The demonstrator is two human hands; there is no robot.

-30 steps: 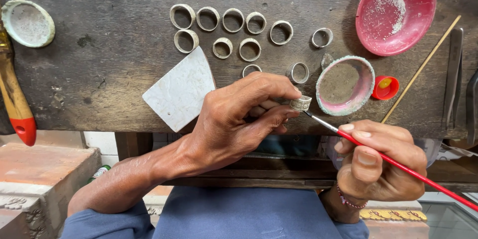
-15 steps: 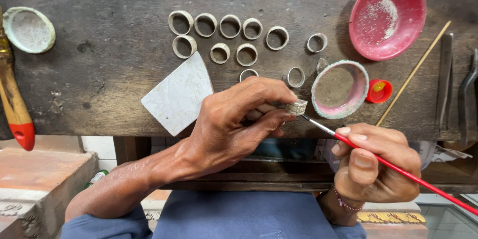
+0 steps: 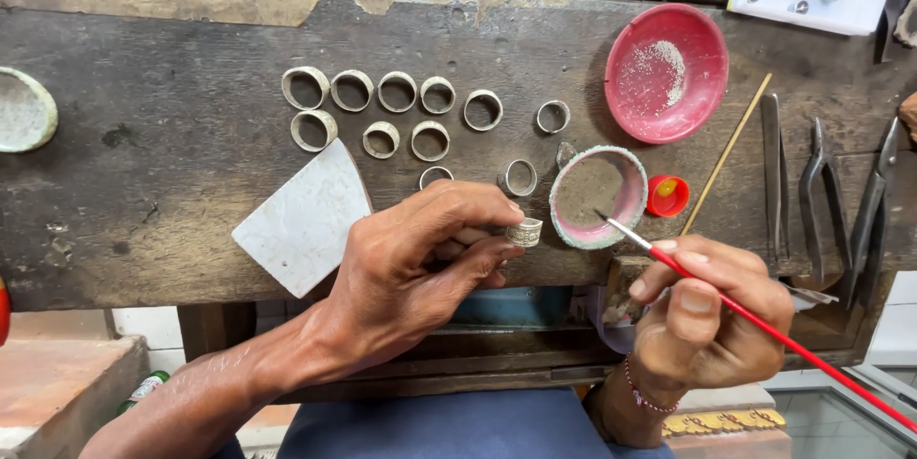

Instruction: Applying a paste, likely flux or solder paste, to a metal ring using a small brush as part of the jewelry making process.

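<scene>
Head view, looking down on a worn wooden bench (image 3: 143, 182).

Left hand (image 3: 411, 273), centre of frame, fingers curled in, thumb and fingertips pinching a small silver ring (image 3: 523, 232) at the bench's front edge. The ring sits between the fingertips, just left of the small pink-rimmed bowl (image 3: 599, 196), not touching it.

Right hand (image 3: 712, 316), lower right, closed in a pen grip on a thin red-handled brush (image 3: 764, 325). The handle runs off to the lower right corner; the bristle tip points up-left and lies at the pink-rimmed bowl's lower right rim. Cannot tell if the tip touches the bowl. A gap separates the tip from the ring. A beaded bracelet (image 3: 642, 394) sits on the right wrist.

Upper centre: 2 rows of loose rings (image 3: 382, 110) lying flat on the bench, 6 in the top row, 3 below, plus 2 more just above the left hand's knuckles. A flat pale tile piece (image 3: 304, 220) lies left of the left hand, near it.

Upper right: red dish (image 3: 666, 72) with pale powder inside. A small red cap (image 3: 667, 196) sits just right of the pink-rimmed bowl. A thin wooden stick (image 3: 726, 153) lies diagonally beside it. Right edge: pliers and tweezers (image 3: 831, 192) lying flat. Far left edge: part of a pale green dish (image 3: 21, 110).
</scene>
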